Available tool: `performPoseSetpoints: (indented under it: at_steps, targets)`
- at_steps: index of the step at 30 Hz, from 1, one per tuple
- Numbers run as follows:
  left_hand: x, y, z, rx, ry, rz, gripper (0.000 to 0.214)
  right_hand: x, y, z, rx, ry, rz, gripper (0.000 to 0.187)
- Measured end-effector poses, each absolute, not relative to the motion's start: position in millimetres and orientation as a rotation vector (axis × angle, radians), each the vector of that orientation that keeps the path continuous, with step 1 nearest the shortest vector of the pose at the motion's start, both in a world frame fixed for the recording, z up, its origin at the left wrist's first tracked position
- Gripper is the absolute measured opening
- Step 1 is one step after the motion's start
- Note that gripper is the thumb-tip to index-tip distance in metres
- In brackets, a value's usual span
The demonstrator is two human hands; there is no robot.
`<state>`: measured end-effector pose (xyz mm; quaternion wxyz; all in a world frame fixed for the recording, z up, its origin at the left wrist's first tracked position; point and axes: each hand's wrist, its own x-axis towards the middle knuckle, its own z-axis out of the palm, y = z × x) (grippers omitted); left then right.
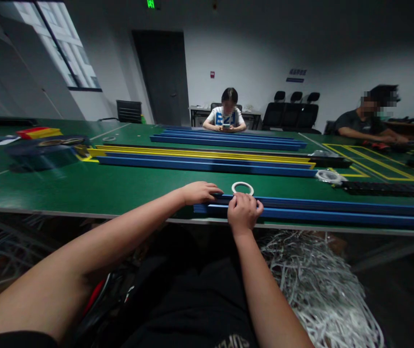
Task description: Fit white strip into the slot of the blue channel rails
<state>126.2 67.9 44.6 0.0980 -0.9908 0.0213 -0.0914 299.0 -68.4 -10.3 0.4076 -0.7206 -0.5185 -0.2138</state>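
Two long blue channel strips (337, 211) lie side by side along the near edge of the table and run out of view on the right. My left hand (200, 192) is at their left end, fingers bent over the back strip, its thumb hidden. Just to the right, my right hand (243, 211) is closed over the strips, its fingers curled round them. What lies under its palm cannot be seen. A white tape roll (242, 184) lies flat behind my right hand, very close to its knuckles.
Farther back on the green table (137, 188) lie yellow strips (207, 153) and more blue strips (228, 140). A wrapped roll (329, 177) sits at right. White scrap strips (322, 285) are heaped below the table edge. Two people (225, 118) sit across, one holding a phone.
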Motion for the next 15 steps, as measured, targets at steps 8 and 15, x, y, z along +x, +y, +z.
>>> performPoseSetpoints:
  at_steps: [8, 15]
  targets:
    - [121.7, 71.0, 39.7, -2.959, 0.087, -0.25, 0.026, 297.5, -69.2, -7.1, -1.841, -1.313, -0.516, 0.031]
    - [125.4, 75.3, 42.8, -3.093, 0.047, -0.225, 0.027, 296.4, -69.5, -4.9, -1.84, -1.299, -0.483, 0.031]
